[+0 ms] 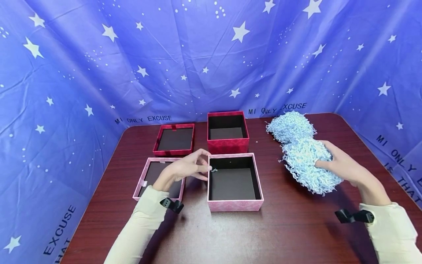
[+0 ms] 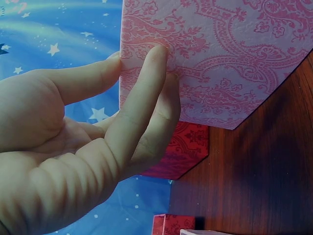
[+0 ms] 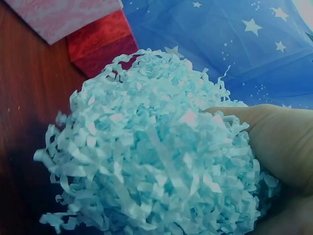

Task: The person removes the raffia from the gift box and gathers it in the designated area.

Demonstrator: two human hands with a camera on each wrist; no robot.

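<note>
A pink patterned box (image 1: 235,205) with a dark inside stands in mid-table. My left hand (image 1: 189,167) holds its left wall, thumb at the rim (image 2: 121,44) and fingertips (image 2: 157,54) against the patterned outside. A few pale blue shreds (image 1: 214,170) lie just inside that rim. My right hand (image 1: 344,165) grips a big clump of light blue shredded paper (image 1: 308,167), the thumb sunk into it; most of the other fingers are hidden. Behind that clump lies a second heap of the same shredded paper (image 1: 291,126).
Behind the pink box stands a deep red box (image 1: 228,146). Toward the left lie a shallow red lid (image 1: 173,152) and a pink lid (image 1: 145,172), partly under my left arm. A blue star-printed curtain (image 1: 184,55) borders the dark wood table (image 1: 230,242).
</note>
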